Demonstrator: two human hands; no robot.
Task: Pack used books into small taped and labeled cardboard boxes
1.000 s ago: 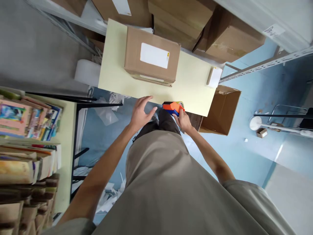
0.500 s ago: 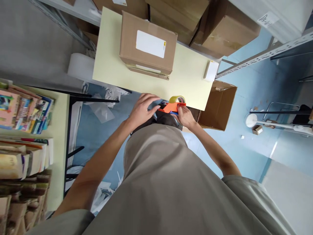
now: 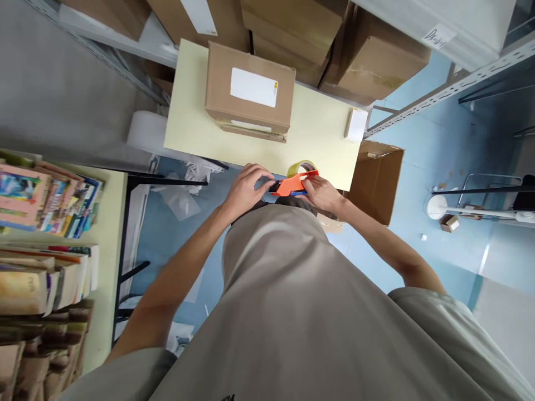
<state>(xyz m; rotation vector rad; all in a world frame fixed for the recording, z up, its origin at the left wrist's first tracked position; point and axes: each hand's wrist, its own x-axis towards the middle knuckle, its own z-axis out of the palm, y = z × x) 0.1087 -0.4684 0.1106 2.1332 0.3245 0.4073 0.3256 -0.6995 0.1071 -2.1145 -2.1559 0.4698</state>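
My right hand [image 3: 324,193] is wrapped round the handle of an orange tape dispenser [image 3: 291,185], which I hold at my waist by the table's near edge. A roll of yellowish tape [image 3: 297,168] sits on it, its open core showing. At the dispenser's black front end, the thumb and forefinger of my left hand [image 3: 249,189] come together in a pinch. Whatever lies between those fingertips is too small to make out. Beyond my hands a closed cardboard box [image 3: 253,114] with a white label [image 3: 253,87] stands on the pale yellow table [image 3: 321,120].
A small white box [image 3: 356,125] stands at the table's right end. Below that end is an open carton [image 3: 378,184]. Larger cartons [image 3: 292,33] line the shelf behind. On my left, a second table carries books [image 3: 54,195]; plastic scraps [image 3: 179,200] lie on the floor.
My left thumb and forefinger have closed from a wider gap to a pinch at the dispenser's front. The dispenser stays in my right hand. The camera view has shifted slightly.
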